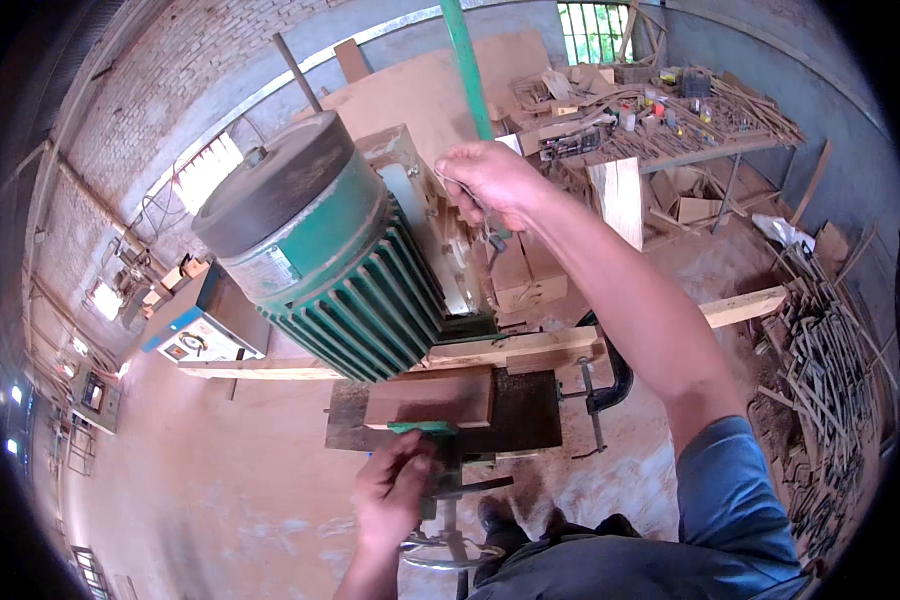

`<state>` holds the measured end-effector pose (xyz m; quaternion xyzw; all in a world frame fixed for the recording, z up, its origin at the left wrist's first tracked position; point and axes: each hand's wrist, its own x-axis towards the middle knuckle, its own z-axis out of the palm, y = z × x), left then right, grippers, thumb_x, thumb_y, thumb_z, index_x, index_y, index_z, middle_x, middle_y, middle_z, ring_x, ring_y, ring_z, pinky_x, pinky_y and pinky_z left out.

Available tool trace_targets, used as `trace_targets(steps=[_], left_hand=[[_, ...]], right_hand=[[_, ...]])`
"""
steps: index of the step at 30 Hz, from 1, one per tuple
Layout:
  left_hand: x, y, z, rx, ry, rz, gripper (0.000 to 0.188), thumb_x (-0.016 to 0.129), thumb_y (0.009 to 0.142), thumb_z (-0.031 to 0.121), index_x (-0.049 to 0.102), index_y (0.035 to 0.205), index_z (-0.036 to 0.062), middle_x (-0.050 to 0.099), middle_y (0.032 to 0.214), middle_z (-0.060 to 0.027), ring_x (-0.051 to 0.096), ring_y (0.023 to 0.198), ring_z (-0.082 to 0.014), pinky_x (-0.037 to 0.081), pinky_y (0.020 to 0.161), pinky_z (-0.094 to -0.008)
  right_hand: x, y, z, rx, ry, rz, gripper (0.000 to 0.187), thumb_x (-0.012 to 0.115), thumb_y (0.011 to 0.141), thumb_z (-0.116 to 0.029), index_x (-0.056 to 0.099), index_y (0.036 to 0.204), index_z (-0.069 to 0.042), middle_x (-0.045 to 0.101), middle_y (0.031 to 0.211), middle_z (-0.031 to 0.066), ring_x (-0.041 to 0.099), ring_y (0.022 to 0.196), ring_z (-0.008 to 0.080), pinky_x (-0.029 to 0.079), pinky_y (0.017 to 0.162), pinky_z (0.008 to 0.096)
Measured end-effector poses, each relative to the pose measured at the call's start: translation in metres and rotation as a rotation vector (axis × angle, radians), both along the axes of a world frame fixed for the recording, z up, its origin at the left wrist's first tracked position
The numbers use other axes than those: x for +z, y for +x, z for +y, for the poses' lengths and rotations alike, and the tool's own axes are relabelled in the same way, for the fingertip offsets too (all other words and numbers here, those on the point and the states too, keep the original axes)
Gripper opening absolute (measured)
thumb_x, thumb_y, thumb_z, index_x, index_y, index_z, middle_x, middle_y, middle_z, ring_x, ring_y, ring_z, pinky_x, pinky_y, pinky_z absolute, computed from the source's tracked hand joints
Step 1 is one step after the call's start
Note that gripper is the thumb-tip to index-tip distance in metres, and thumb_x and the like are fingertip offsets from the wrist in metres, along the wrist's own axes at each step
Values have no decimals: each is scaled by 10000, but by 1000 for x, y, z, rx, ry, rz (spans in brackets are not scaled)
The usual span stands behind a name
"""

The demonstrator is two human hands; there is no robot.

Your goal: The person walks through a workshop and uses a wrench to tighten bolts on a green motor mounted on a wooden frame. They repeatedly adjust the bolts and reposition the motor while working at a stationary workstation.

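Looming nearest, the green ribbed motor [335, 265] tops the machine, while the left hand [395, 490] has its fingers clamped on a green lever [432, 450] beneath the wood block [430, 398], and the right hand [490, 180] pinches a small handle behind the motor, steadying it.

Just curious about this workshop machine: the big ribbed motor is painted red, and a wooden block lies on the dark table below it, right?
Not quite: the head view shows the ribbed motor is green, not red. The wooden block does lie on the dark table below it.
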<state>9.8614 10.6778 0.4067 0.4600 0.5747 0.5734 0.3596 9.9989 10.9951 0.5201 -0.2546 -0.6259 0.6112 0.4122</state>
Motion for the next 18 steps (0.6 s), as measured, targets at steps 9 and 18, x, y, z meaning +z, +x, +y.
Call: trace_targets(steps=[9,18], left_hand=[[-24,-34,-81,313,-15,-27,250,575,866,94,565,1099,2,635,849,-107,636,683,-195,481,534,-266],[-43,-58,-128,444,-115,-67,266,555,895,112,574,1135,-2,641,882,-105,616,714,-163,493,575,-269]], right_hand=[[-8,-44,45,-160,312,-114,187,604,846,-193,643,841,-11,561,646,23,500,547,96,414,490,263],[-16,-61,44,-161,40,37,203,601,856,-251,628,858,-50,526,619,3,464,509,93,381,454,258]])
